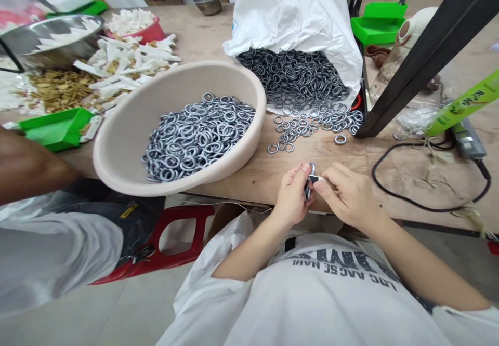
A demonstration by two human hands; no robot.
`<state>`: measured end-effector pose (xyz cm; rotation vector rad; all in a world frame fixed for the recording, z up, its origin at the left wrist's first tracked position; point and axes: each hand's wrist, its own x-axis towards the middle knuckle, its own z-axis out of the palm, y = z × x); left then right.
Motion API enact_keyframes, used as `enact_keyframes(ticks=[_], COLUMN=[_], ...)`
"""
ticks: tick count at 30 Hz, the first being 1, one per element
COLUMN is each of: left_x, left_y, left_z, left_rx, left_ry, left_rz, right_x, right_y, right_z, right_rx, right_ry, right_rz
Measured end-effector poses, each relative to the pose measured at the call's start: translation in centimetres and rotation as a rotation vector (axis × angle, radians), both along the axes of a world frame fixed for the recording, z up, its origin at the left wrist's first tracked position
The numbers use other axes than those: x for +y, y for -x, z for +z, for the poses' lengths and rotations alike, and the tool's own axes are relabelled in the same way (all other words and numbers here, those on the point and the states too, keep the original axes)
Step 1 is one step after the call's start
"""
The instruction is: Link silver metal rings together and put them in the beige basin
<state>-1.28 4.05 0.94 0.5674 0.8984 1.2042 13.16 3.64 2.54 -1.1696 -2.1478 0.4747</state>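
My left hand [293, 194] is closed around a few grey rings [309, 189] above the table's front edge. Beside it, my right hand [345, 193] pinches a small black and white piece [315, 178] that touches the rings. To the left of my hands, a beige basin [117, 154] holds a heap of grey rings [198, 138]. Beyond them a white bag [288, 13] lies open toward me, with many rings [300, 76] inside its mouth. Loose rings [298, 128] are spread on the wood in front of the bag.
A black metal post [421, 50] slants up at right, near a black cable [380, 182] and a green tube [465, 102]. Left are white pieces [128, 57], a green tray [56, 129] and another person's arm [31, 167]. A red stool [183, 252] stands below.
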Motion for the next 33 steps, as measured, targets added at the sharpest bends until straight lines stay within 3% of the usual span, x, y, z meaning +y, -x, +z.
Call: enact_keyframes(ticks=[6, 13, 22, 27, 29, 33], left_x=[-0.1, -0.3, -0.5, -1.1, -1.1, -0.6], left_y=[0.1, 0.0, 0.0, 0.4, 0.4, 0.2], left_z=[0.0, 0.1, -0.3, -0.3, -0.1, -0.2], left_rx=[-0.019, -0.016, -0.03, -0.042, -0.043, -0.022], left_ry=[-0.018, -0.013, -0.024, -0.09, -0.08, -0.022], left_rz=[-0.064, -0.056, -0.081, -0.258, -0.219, -0.105], right_x=[0.1, -0.1, 0.2, 2.3, 2.5, 1.4], right_y=[-0.1, -0.2, -0.3, -1.4, -1.4, -0.2], right_z=[-0.2, -0.3, -0.2, -1.3, -1.3, -0.7], right_rx=[0.036, 0.049, 0.041, 0.193, 0.316, 0.419], right_ry=[0.027, -0.02, 0.051, 0.238, 0.256, 0.204], right_rz=[0.045, 0.022, 0.036, -0.165, -0.159, -0.006])
